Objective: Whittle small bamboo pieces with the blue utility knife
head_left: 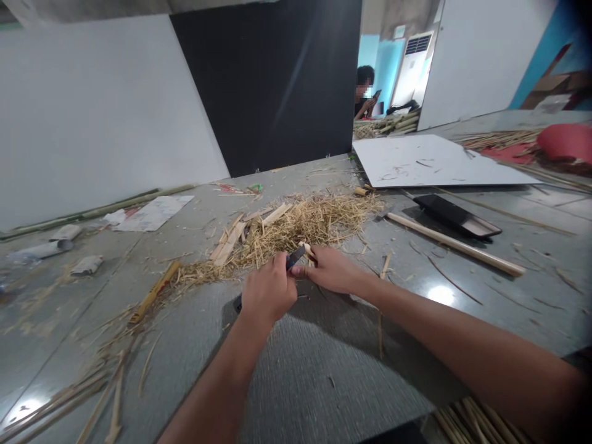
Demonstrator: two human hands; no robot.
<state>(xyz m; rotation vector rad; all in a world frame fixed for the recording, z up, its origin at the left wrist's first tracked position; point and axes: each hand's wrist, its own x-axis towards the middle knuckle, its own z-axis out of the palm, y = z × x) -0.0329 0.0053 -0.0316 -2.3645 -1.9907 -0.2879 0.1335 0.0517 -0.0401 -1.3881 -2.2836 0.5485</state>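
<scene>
Taking the two hands as the middle of the clock, with 12 straight ahead, the left hand [269,287] has its fingers curled tightly round the handle of a knife [296,256], its dark blade angled towards 1 o'clock. The right hand [330,269] pinches a small pale piece of wood [305,248] between thumb and fingers, right beside the blade; whether the edge touches it I cannot tell. The piece is held up just in front of a heap of shavings [319,219] at 12 o'clock on the grey surface [296,382]. Flat slats [229,245] lie at the heap's near left, around 10 o'clock. A yellow strip [155,295] is near 9, partly among shavings, and a sheet of paper [155,216] lies farther out between 9 and 10. Long sticks [69,404] are at 8. A wooden rod [456,243] is at 3, just beside a black slab [456,216]. Beyond them, at 2, lies a white board [439,161]; a bundle of canes [481,419] sits at 4. Another person [363,110] holds a phone at 1 o'clock, well apart.
</scene>
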